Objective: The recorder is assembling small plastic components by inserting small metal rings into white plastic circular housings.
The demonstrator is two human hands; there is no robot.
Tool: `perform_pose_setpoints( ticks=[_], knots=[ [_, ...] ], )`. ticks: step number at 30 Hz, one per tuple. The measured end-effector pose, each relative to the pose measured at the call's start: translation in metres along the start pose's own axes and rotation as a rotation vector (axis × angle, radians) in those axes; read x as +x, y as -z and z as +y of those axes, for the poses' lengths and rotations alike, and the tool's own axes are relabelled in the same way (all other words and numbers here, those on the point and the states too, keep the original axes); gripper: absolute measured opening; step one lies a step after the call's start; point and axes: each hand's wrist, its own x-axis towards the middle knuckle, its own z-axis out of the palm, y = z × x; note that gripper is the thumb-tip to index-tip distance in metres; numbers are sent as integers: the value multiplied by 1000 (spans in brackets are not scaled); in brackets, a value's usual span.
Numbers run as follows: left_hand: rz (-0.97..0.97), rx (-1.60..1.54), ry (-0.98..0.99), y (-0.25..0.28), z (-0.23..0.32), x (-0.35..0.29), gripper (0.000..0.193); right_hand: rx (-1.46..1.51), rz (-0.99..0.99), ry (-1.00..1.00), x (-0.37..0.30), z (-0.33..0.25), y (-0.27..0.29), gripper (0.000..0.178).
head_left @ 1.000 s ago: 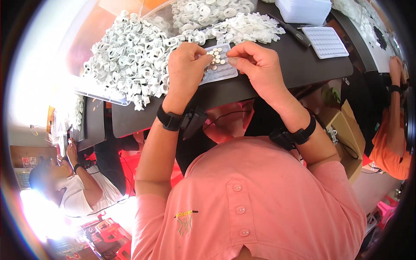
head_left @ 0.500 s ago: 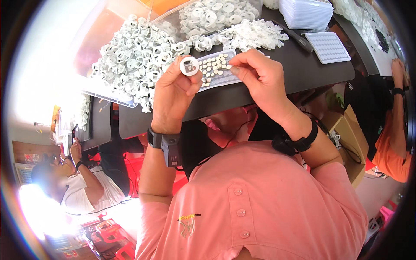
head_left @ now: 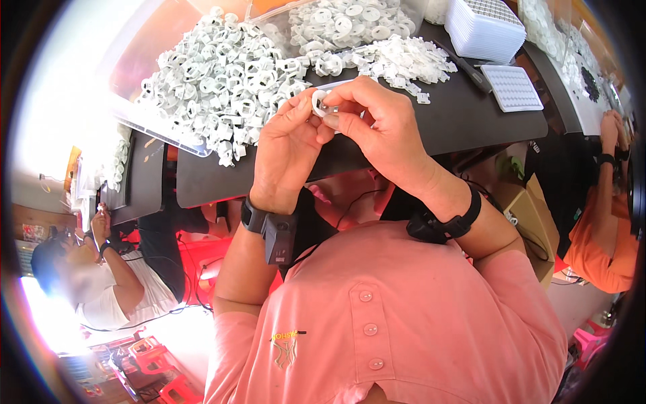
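My left hand [head_left: 286, 155] is closed on a small white round plastic part [head_left: 317, 102], held up edge-on between thumb and fingers. From the right, my right hand [head_left: 393, 131] meets it; thumb and forefinger are pinched together at the part's open side. Whatever small thing may sit in that pinch is hidden by the fingertips. Behind both hands lies a shallow pale tray [head_left: 330, 86], of which only a bit of the far rim shows. Its small round cream pieces are covered from view by my hands.
A large heap of white plastic parts [head_left: 222, 84] lies left on the dark table [head_left: 464, 128]. Behind are a clear bin of round parts [head_left: 350, 23] and flat white pieces [head_left: 407, 60]. Rightward lie a black-handled tool [head_left: 471, 73], dimpled tray [head_left: 515, 87] and tray stack [head_left: 481, 34]. People work either side.
My right hand has left the tray of cream pieces and moved left to the white part. My left hand has turned the part from face-on to edge-on.
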Motion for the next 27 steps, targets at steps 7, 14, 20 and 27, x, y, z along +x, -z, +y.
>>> perform_pose_setpoints(
  ticks=[7,14,20,27],
  knots=[
    [-17,145,-47,13,6,17,21,133,-44,-168,10,8,2,9],
    [104,341,-121,4,6,25,18,-109,6,-79,20,22,18,11],
    [60,322,-91,4,6,28,17,-107,-31,-34,22,24,18,13],
    [16,254,-20,8,7,34,11,-225,-65,28,21,31,19,12]
  ],
)
